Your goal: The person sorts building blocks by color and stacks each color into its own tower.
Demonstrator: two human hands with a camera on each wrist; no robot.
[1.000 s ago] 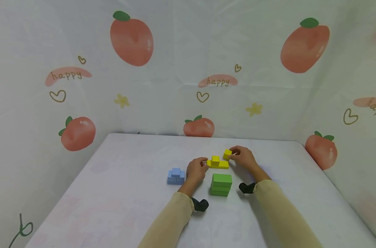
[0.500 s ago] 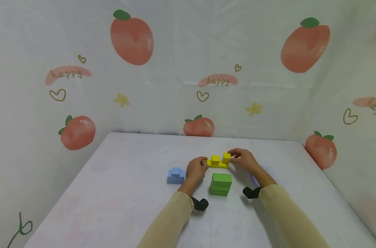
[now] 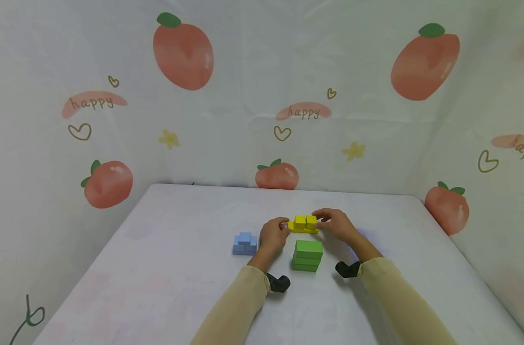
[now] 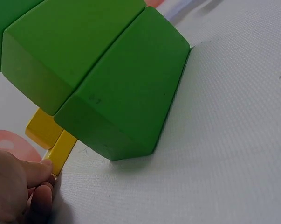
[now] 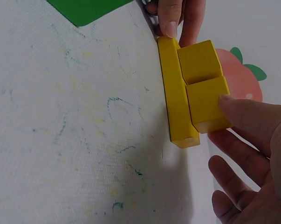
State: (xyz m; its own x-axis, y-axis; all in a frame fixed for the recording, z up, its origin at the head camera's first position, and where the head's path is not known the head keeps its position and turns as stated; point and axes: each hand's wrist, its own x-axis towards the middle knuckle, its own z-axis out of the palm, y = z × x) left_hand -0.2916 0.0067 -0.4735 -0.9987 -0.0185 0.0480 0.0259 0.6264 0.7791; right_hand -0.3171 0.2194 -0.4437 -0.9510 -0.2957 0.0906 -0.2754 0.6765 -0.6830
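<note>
A long flat yellow block [image 3: 302, 231] lies on the table, and two yellow cubes stand side by side on it. My left hand [image 3: 273, 237] holds the block's left end between thumb and fingers, as the left wrist view shows with the thumb on the yellow block [image 4: 62, 150]. At the other end, my right hand [image 3: 337, 226] pinches the right-hand yellow cube [image 5: 206, 102]. That cube sits against the other yellow cube [image 5: 200, 63]. In the right wrist view the right hand's lower fingers are curled below the cube, apart from the block.
A stack of green blocks [image 3: 308, 249] stands nearer me, between my forearms. Left of my left hand is a small pile of light blue blocks [image 3: 245, 244]. The white table [image 3: 167, 268] reaches back to a fruit-patterned cloth [image 3: 227, 134].
My right hand has brought its yellow cube left and down, from right of the long yellow block onto it beside the other cube. The left hand has stayed at the block's left end.
</note>
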